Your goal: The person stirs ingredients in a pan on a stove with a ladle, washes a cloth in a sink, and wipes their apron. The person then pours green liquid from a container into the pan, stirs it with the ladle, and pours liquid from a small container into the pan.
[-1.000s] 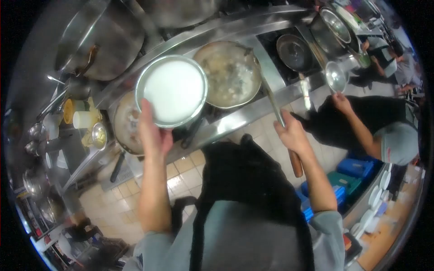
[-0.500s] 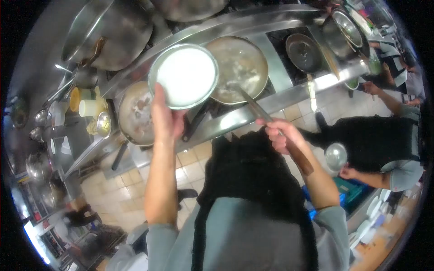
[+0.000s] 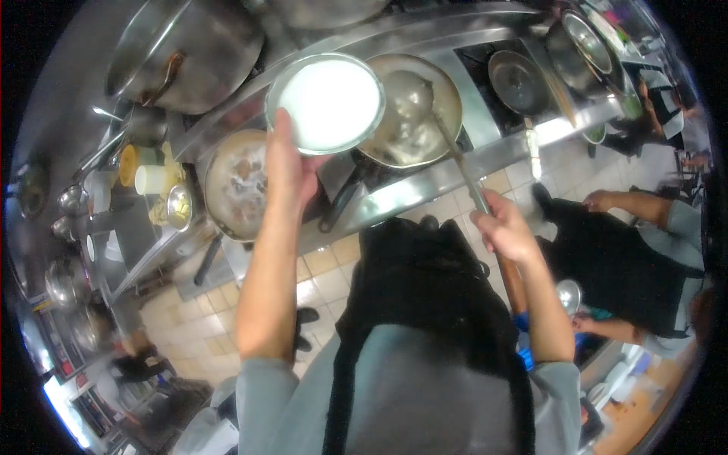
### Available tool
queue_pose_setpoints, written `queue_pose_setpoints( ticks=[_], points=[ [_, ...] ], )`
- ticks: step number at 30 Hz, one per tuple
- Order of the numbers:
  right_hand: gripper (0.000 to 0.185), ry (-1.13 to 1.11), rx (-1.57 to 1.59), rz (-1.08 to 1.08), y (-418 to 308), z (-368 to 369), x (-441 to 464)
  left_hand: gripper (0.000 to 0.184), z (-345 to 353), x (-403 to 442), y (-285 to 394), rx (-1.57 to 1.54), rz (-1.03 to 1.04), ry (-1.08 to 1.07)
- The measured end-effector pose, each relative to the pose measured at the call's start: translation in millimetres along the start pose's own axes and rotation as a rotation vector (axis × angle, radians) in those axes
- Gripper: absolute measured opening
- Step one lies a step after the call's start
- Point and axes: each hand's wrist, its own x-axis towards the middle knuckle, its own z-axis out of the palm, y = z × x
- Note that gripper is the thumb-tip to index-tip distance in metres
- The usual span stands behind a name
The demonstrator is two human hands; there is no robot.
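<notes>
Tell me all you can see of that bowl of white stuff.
The bowl is round with a silvery rim, and looks like metal. Smooth, bright white contents cover most of its inside; liquid or powder, I cannot tell. The left hand holds it, thumb at the rim, other fingers mostly hidden. Its opening faces the camera, and in this view it overlaps the left edge of a pan. Any tilt is unclear.
</notes>
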Motion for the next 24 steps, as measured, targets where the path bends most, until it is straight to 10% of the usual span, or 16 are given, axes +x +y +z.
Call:
queue_pose_setpoints(
  ticks=[24],
  points=[
    [0.039,0.177,-0.151,-0.104,19.7,-4.3,3.8,0.051,40.1,23.6,-21.9,0.167,0.063,0.01]
  ],
)
